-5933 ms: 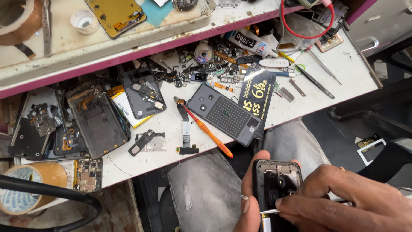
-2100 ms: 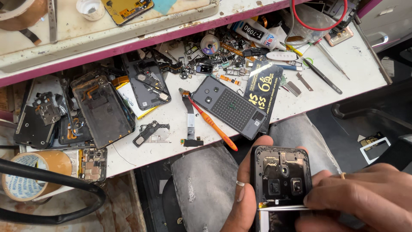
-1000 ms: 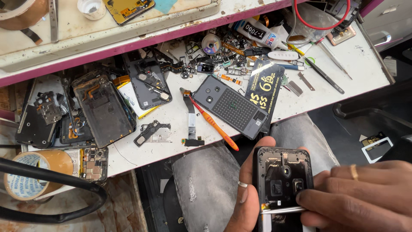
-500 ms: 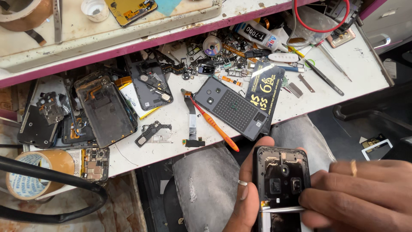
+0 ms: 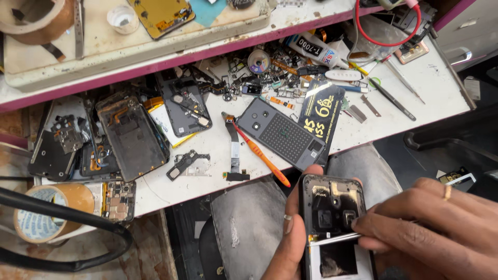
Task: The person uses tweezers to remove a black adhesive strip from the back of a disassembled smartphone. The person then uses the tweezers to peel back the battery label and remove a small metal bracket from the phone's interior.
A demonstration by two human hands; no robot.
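Note:
My left hand (image 5: 288,243) grips an opened black phone body (image 5: 332,212) from below, its thumb along the left edge and the phone's insides facing up. My right hand (image 5: 441,228) is closed on thin metal tweezers (image 5: 332,239) that lie across the phone just under the camera cut-outs. Both hands sit at the bottom right, above my grey-trousered knees (image 5: 249,228).
The white workbench (image 5: 436,88) holds a grey phone back cover (image 5: 282,135), an orange-handled tool (image 5: 262,155), dismantled phone frames (image 5: 132,136), a circuit board (image 5: 118,199), a glue tube (image 5: 316,50), loose small parts and a red cable (image 5: 386,36). A tape roll (image 5: 49,212) sits far left.
The phone has stayed in my left hand throughout. My right hand with the tweezers has shifted slightly up and left along the phone's middle. The view has drifted a little.

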